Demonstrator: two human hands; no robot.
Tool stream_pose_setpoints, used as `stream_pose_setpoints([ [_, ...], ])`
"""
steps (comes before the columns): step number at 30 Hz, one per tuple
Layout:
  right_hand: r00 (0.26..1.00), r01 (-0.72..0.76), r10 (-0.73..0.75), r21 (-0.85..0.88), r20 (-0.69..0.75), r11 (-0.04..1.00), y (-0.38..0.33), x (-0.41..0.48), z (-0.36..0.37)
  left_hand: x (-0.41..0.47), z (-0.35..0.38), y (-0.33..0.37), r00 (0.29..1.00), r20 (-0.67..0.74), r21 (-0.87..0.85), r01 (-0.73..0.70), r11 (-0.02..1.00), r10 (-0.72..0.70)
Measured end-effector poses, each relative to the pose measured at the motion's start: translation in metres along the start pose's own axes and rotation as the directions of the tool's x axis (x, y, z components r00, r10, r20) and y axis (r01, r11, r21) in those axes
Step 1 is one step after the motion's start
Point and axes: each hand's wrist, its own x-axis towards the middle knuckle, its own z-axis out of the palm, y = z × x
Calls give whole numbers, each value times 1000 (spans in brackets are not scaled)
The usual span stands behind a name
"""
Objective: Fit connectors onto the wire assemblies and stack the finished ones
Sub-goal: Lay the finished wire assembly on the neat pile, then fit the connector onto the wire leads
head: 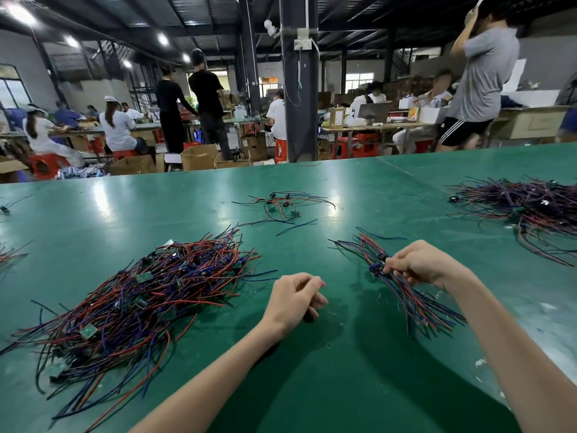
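A big tangled heap of red, blue and black wire assemblies (pixel 134 295) with small green boards lies on the green table (pixel 327 370) at my left. A neater stack of assemblies (pixel 406 295) lies at the right. My right hand (pixel 418 264) pinches a wire assembly at the top of that stack, by its black connector (pixel 379 267). My left hand (pixel 296 296) hovers near the table's middle with fingers loosely curled and nothing visible in it.
A small loose cluster of wires (pixel 281 204) lies farther back in the middle. Another large heap (pixel 530 207) sits at the far right. Beyond the table's far edge, people work at other benches, and a dark pillar (pixel 298 89) stands there.
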Motion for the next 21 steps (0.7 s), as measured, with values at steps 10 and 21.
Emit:
stream_pose_setpoints([
  [10, 954, -89, -43, -417, -297, 905, 8, 8, 1, -8, -3, -6, 983, -150, 90, -90, 992, 103],
  [21, 892, -206, -94, -585, -441, 785, 4, 0, 14, -10, -50, 21, 818, 54, 937, -239, 254, 572],
])
